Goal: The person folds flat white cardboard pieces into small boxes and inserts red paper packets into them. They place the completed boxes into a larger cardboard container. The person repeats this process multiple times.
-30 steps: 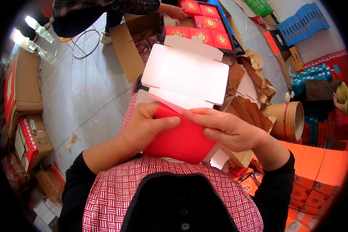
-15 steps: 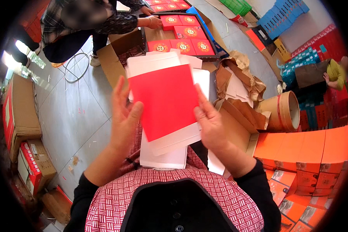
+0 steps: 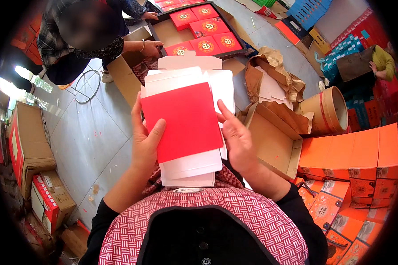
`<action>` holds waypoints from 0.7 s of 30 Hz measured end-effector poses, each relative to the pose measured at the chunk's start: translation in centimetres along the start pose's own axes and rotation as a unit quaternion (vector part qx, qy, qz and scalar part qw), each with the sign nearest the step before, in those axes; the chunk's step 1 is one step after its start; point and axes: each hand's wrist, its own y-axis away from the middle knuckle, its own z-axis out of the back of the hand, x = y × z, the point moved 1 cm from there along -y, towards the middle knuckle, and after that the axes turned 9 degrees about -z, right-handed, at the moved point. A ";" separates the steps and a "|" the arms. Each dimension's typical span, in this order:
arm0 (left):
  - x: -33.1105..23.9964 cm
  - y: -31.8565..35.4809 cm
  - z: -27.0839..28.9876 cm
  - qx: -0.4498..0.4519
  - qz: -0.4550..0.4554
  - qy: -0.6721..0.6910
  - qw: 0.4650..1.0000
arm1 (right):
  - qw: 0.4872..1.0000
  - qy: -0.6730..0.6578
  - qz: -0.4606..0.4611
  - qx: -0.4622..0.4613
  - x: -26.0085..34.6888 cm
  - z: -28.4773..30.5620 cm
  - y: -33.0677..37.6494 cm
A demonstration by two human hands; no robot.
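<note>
A flat box blank point(image 3: 181, 121) with a red square panel and white flaps lies in front of me, over my lap. My left hand point(image 3: 147, 134) grips its left edge, thumb on the red face and fingers along the side and behind. Beside the right edge is my right hand point(image 3: 235, 139), fingers apart, index finger raised; it appears to hold nothing. More white card blanks point(image 3: 220, 86) lie underneath, partly hidden by the red one. Beyond them stands a dark-rimmed tray point(image 3: 234, 52) with several red boxes point(image 3: 209, 27) carrying gold emblems.
A co-worker's hand point(image 3: 152, 49) rests at the tray's near left side. To my right are an open cardboard box point(image 3: 274, 143), crumpled brown paper point(image 3: 278, 66), a round tub point(image 3: 323, 110) and stacked orange boxes point(image 3: 358, 154). Cartons point(image 3: 33, 137) stand at left.
The red blank has shifted slightly left and straightened. My right hand has come off its edge and its fingers have spread. The co-worker's hand has left a red box for the tray's side.
</note>
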 end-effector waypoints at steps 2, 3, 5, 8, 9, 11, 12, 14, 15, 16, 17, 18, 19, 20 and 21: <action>0.1 0.3 0.1 0.037 -0.003 -0.014 0.999 | 1.000 -0.010 -0.008 0.011 1.1 0.5 -0.5; 0.2 0.4 0.1 0.055 -0.004 -0.022 0.998 | 1.000 -0.015 -0.012 0.016 1.4 0.6 -0.9; 0.7 0.0 -0.2 0.004 -0.013 -0.020 1.000 | 0.997 0.067 0.041 0.017 1.3 0.2 -1.4; 0.3 -0.9 0.4 0.011 0.012 -0.018 1.000 | 0.996 0.053 0.065 0.031 0.3 0.0 -1.3; 0.0 -1.1 0.9 0.026 0.027 -0.019 0.999 | 0.995 0.066 0.071 0.026 0.2 0.2 -1.5; 0.5 -1.0 2.4 0.082 0.070 -0.015 0.994 | 0.992 0.092 0.081 0.018 0.0 0.9 -1.6; 0.9 -0.7 2.9 0.109 0.092 -0.014 0.990 | 0.996 0.083 0.018 0.015 -0.5 1.7 -1.6; 1.5 -0.4 2.9 0.161 0.039 -0.091 0.982 | 0.984 0.169 0.049 0.006 -1.0 2.5 -1.9; 1.6 -0.3 2.6 0.187 0.013 -0.129 0.974 | 0.975 0.213 0.065 0.001 -1.4 2.7 -2.1; 1.7 0.0 2.1 0.163 0.040 -0.062 0.984 | 0.976 0.200 0.086 -0.016 -1.9 2.5 -2.1; 1.8 -0.1 1.7 0.146 0.054 -0.030 0.987 | 0.980 0.169 0.100 -0.040 -2.3 2.4 -2.0; 2.0 -0.3 1.4 0.129 0.068 0.003 0.989 | 0.982 0.137 0.113 -0.063 -2.7 2.4 -2.1; 2.1 -0.4 1.3 0.112 0.081 0.035 0.990 | 0.983 0.106 0.126 -0.087 -3.1 2.3 -2.2; 2.3 -0.5 1.3 0.096 0.075 0.044 0.992 | 0.978 0.085 0.160 -0.106 -3.4 2.3 -2.4; 2.5 -0.5 1.3 0.079 0.068 0.052 0.993 | 0.971 0.064 0.193 -0.125 -3.7 2.3 -2.6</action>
